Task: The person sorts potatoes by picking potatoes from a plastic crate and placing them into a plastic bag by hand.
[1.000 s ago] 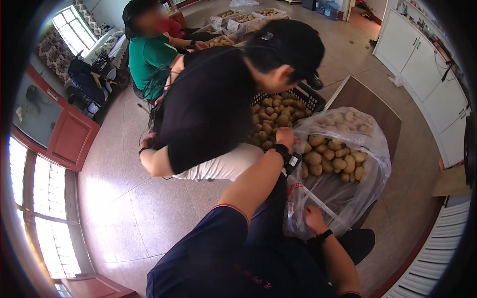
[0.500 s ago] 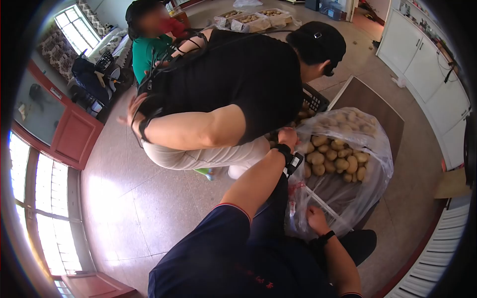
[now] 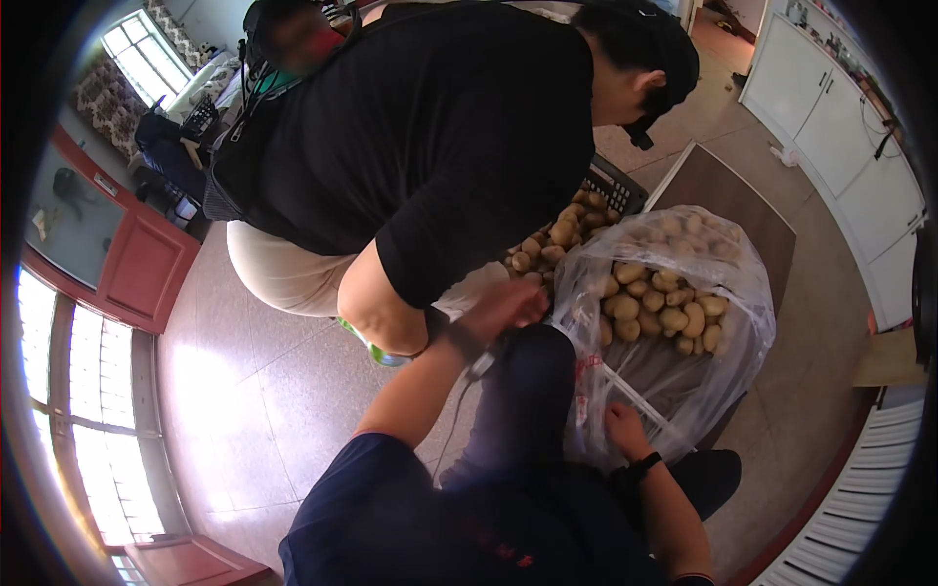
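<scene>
A clear plastic bag (image 3: 738, 376) spreads open in front of me, with several potatoes (image 3: 664, 308) heaped in its far part. My right hand (image 3: 625, 430) is closed at the bag's near edge, gripping the plastic, and wears a dark wristband. Left of the bag, my left hand (image 3: 508, 305) is smeared by motion, so its fingers and anything in them cannot be made out. It is near a second heap of potatoes (image 3: 562, 232), which lies by a black plastic crate (image 3: 616, 186). A white strip (image 3: 640, 400) crosses the bag's near part.
A co-worker in a black shirt (image 3: 469, 146) bends close on my left, an elbow near my left forearm. Another person (image 3: 293, 49) is behind. A brown board (image 3: 723, 190) lies beyond the bag. White cabinets (image 3: 831, 127) line the right side.
My left hand has pulled back leftward from the bag's left edge. The co-worker has shifted nearer and lowered the arm, and more of the left potato heap shows. My right hand stays put.
</scene>
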